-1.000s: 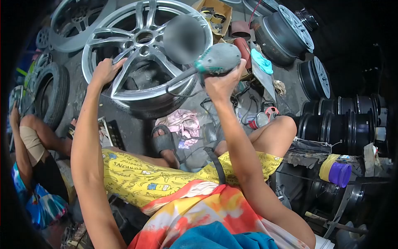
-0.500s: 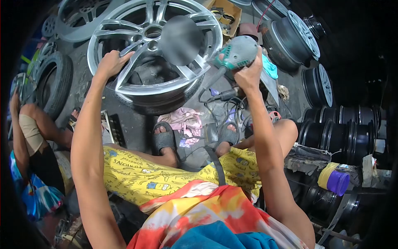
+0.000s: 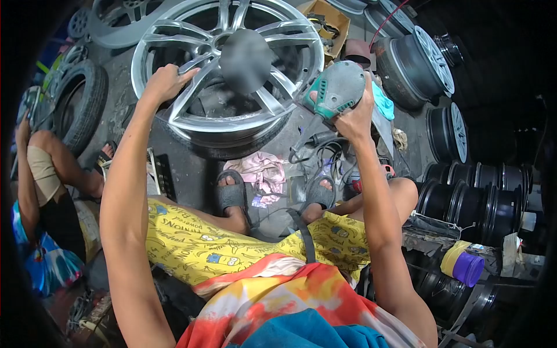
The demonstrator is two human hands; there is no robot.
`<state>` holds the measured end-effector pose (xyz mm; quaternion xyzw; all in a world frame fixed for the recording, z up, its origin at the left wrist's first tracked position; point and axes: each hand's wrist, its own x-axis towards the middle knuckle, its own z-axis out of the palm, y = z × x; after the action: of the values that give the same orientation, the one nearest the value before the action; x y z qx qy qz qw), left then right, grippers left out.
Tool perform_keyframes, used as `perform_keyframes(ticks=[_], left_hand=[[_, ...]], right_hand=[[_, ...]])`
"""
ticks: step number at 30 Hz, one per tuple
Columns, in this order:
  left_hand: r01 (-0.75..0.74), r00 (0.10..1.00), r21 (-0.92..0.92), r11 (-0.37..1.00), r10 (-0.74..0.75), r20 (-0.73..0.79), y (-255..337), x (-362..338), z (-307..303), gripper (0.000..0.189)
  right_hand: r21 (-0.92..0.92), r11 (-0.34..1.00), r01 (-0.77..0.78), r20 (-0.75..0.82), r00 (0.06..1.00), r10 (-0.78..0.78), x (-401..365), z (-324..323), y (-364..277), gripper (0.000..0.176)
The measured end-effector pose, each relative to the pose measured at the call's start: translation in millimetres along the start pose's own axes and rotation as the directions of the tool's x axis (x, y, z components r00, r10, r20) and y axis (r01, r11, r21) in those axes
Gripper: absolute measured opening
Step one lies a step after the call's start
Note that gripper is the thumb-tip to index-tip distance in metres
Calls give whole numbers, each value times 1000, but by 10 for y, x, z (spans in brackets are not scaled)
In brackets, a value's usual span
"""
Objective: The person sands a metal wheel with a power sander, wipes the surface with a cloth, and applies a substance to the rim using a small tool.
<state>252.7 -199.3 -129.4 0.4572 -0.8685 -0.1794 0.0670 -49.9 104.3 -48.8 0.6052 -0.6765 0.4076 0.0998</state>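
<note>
A silver alloy wheel (image 3: 191,123) with paired spokes lies face up, raised on a black tire (image 3: 232,152). My left hand (image 3: 166,85) is closed around a spoke on its left side, one finger stretched along the metal. A round blurred patch hides part of the wheel right of its hub. In my right hand (image 3: 355,119) is a green and grey power sander (image 3: 339,87), dusty on top, held at the wheel's right edge. Its dark cord hangs below toward the floor.
A pink rag (image 3: 255,168) lies near my sandaled feet. More wheels (image 3: 415,69) stand at the right, with stacked black rims (image 3: 464,203) below them. A cardboard box (image 3: 328,26) sits behind the wheel. Another person's bent knee (image 3: 43,168) and a tire (image 3: 84,107) are at left.
The sander has come lower along the wheel's right edge and turned somewhat, its cord now hanging more steeply. The wheel appears slightly farther right. My left hand stays on its spoke.
</note>
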Motion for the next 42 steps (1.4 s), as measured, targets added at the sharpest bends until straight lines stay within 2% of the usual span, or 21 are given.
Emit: perform_keyframes(ticks=[1, 3, 8, 14, 16, 21, 23, 24, 25, 27, 28, 29, 30, 31, 32, 33, 34, 35, 37, 40, 42], left_hand=[[1, 1000, 2, 1000, -1, 4, -8, -1, 11, 86], [-10, 999, -20, 1000, 9, -33, -10, 0, 34, 86], [-17, 1000, -2, 1000, 17, -10, 5, -6, -2, 87], [-18, 1000, -9, 1000, 18, -18, -11, -3, 20, 88], [-9, 1000, -7, 1000, 9, -11, 5, 2, 4, 88], [-4, 1000, -9, 1000, 3, -11, -17, 8, 30, 88], [-6, 1000, -12, 1000, 6, -2, -10, 13, 37, 87], [-4, 1000, -7, 1000, 5, 8, -16, 29, 25, 87], [-7, 1000, -6, 1000, 7, 4, -25, 39, 14, 87], [-1, 1000, 23, 1000, 1, -16, -29, 34, 36, 87], [15, 1000, -2, 1000, -15, 16, -8, 27, 15, 87], [5, 1000, 4, 1000, -5, 18, -14, 23, 26, 87], [12, 1000, 3, 1000, -12, 11, -43, 30, 47, 86], [12, 1000, 1, 1000, -12, 3, -60, 54, 56, 85], [-2, 1000, -4, 1000, 2, 13, -69, 51, 46, 84], [-55, 998, 12, 998, 55, -12, -71, 38, 43, 82], [-72, 997, 24, 997, 73, -22, -131, 59, 71, 81], [-55, 998, 12, 998, 55, -26, -83, 25, 35, 78], [-77, 997, 15, 997, 77, -24, -216, 73, 87, 74], [-33, 998, -51, 998, 35, 53, -158, 71, 19, 77], [-16, 997, 9, 1000, 15, 80, -211, 82, 43, 53]], right_hand=[[2, 1000, -3, 2, 1000, 3, 1, 5, 52, 44], [-153, 986, 68, -14, 997, -71, 47, -18, 243, 46], [-27, 1000, 6, -53, 999, -8, 11, -1, 203, 38], [-196, 977, 84, 29, 996, -80, 33, -42, 199, 48], [-31, 999, -25, 15, 1000, 26, -29, -3, 85, 53], [-56, 997, 48, -39, 998, -51, -77, 115, 334, 62], [-41, 994, -100, -146, 985, 93, -94, 117, 420, 73], [39, 992, -121, -197, 972, 127, -171, 168, 498, 79], [39, 992, -119, -201, 972, 124, -159, 198, 375, 79], [232, 967, -109, -251, 954, 167, -317, 323, 53, 78], [254, 943, -216, -164, 951, 262, -429, 382, -46, 81], [453, 844, -289, -68, 932, 355, -409, 396, -342, 89], [490, 825, -282, -113, 918, 381, -546, 549, -407, 96], [435, 875, -212, -124, 949, 291, -589, 609, -544, 99], [476, 841, -258, -66, 943, 326, -632, 665, -727, 87], [476, 839, -264, -154, 914, 375, -778, 890, -757, 70], [376, 891, -253, -129, 938, 321, -763, 917, -884, 65], [462, 875, -148, -166, 954, 249, -683, 908, -1056, 64], [356, 933, -59, -179, 975, 130, -656, 932, -1042, 65], [351, 929, -114, -223, 954, 202, -660, 877, -743, 65], [555, 821, -131, -213, 932, 292, -601, 806, -352, 76]])
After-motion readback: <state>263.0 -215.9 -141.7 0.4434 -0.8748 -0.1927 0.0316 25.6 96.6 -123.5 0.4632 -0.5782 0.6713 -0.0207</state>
